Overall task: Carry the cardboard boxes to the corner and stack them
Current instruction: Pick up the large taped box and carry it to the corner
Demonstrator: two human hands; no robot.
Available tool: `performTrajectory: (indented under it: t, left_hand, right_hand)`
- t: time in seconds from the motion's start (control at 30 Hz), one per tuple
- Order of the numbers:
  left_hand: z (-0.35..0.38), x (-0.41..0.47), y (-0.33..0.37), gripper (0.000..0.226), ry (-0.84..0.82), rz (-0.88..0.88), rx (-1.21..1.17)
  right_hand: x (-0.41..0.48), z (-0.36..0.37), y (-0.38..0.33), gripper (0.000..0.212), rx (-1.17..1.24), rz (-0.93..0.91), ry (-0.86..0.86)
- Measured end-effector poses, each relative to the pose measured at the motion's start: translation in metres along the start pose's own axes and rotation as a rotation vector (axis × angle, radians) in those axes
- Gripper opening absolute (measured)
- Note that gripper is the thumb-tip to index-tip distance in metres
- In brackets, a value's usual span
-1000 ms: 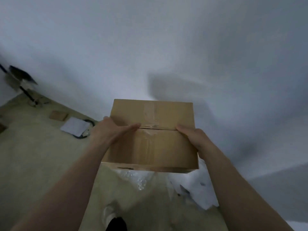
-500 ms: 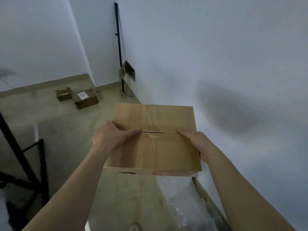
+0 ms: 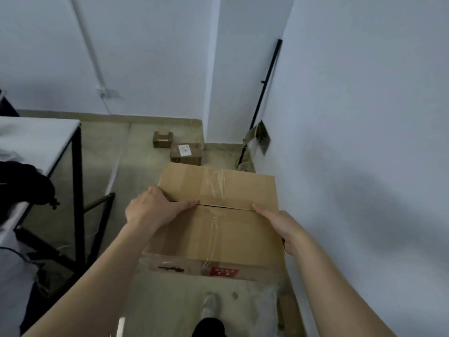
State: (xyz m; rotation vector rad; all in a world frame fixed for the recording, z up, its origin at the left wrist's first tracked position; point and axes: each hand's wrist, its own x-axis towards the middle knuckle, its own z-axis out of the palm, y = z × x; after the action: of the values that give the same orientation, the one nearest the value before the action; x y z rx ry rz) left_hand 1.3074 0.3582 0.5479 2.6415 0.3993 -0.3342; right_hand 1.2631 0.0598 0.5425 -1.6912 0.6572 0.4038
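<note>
I hold a large taped cardboard box (image 3: 218, 229) in front of my chest, above the floor. My left hand (image 3: 155, 210) grips its left side with the thumb across the top seam. My right hand (image 3: 284, 227) grips the right side, fingers under the edge. A red label shows on the box's near face. Ahead on the floor, by the wall corner, sit two smaller boxes: one with a white label (image 3: 185, 153) and a smaller one (image 3: 162, 139) behind it to the left.
A table with a white top and black frame (image 3: 77, 171) stands at the left, dark cloth on it. A black pole (image 3: 266, 93) leans in the right corner with cables at its foot. Clear plastic wrap (image 3: 262, 302) lies by the right wall. My shoe (image 3: 211, 305) is below.
My view has swung left from the bare wall toward the corner; the two floor boxes now lie straight ahead and closer. Both hands keep the same grip on the box.
</note>
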Motion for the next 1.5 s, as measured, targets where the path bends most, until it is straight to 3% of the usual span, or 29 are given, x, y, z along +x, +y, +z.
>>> performTrajectory:
  t: [0.1,0.33,0.43,0.53,0.63,0.9,1.03,1.2,1.5]
  left_hand:
    - [-0.012,0.056,0.015,0.115,0.012,-0.062,-0.027]
    - [-0.060,0.192,0.032,0.114,0.087,-0.177,-0.097]
    - [-0.080,0.249,0.026,0.113,0.118,-0.216,-0.129]
    - [-0.096,0.297,0.021,0.112,0.122,-0.224,-0.154]
    - [-0.114,0.365,0.015,0.109,0.109,-0.224,-0.162]
    - [-0.183,0.537,0.013,0.111,0.042,-0.146,-0.148]
    - [-0.212,0.607,0.029,0.113,0.044,-0.085,-0.143]
    - [-0.229,0.693,0.061,0.112,0.023,-0.049,-0.170]
    - [-0.233,0.858,0.145,0.110,0.014,-0.066,-0.159]
  right_hand:
    - [0.065,0.010,-0.044,0.086,-0.041,-0.005,-0.050]
    - [0.186,0.056,-0.170,0.067,-0.135,-0.053,-0.147]
    - [0.232,0.087,-0.214,0.071,-0.164,-0.059,-0.173]
    - [0.265,0.114,-0.251,0.054,-0.161,-0.067,-0.174]
    - [0.311,0.149,-0.290,0.055,-0.158,-0.056,-0.153]
    - [0.392,0.230,-0.402,0.030,-0.076,-0.046,-0.111]
    - [0.426,0.246,-0.447,0.033,-0.038,-0.034,-0.094]
    - [0.487,0.255,-0.502,0.059,-0.030,-0.075,-0.033]
    - [0.663,0.250,-0.583,0.068,0.067,-0.037,-0.065]
